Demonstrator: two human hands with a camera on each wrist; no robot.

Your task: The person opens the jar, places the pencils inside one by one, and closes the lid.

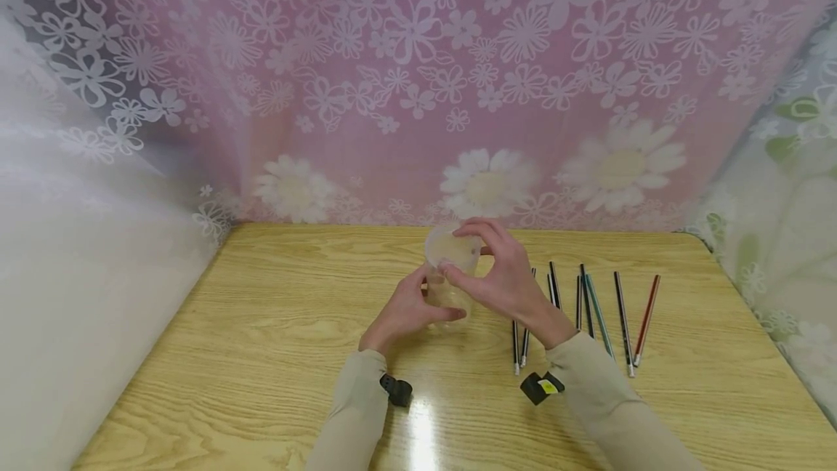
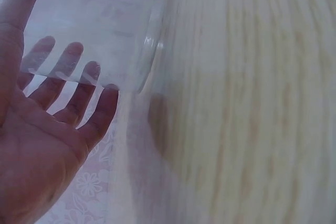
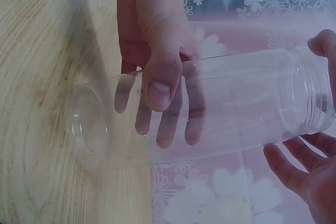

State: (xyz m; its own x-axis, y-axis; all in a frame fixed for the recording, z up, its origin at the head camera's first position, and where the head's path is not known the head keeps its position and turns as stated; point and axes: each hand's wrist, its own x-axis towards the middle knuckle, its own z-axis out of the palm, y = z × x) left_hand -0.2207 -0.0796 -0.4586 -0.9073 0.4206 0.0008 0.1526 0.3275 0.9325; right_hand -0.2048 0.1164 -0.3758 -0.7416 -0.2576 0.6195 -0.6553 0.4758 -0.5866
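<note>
A clear plastic jar (image 3: 236, 98) with a ridged neck stands upright at the back middle of the table, close over or on the wood. My left hand (image 1: 407, 310) holds it from the left, thumb across the near side and fingers behind, seen through the wall in the right wrist view. Up at the mouth, my right hand (image 1: 503, 276) grips the rim (image 1: 431, 240), with thumb in front and fingers curled over the far side. The left wrist view catches the jar's base (image 2: 149, 45) near the wood, with the left fingers (image 2: 102, 111) along its side.
Several pencils lie side by side on the table (image 1: 281, 340) to the right of the jar, among them a red pencil (image 1: 647, 318) and a teal pencil (image 1: 598, 311). The right forearm passes over some of them. A flowered pink curtain (image 1: 392, 129) hangs behind the table's back edge.
</note>
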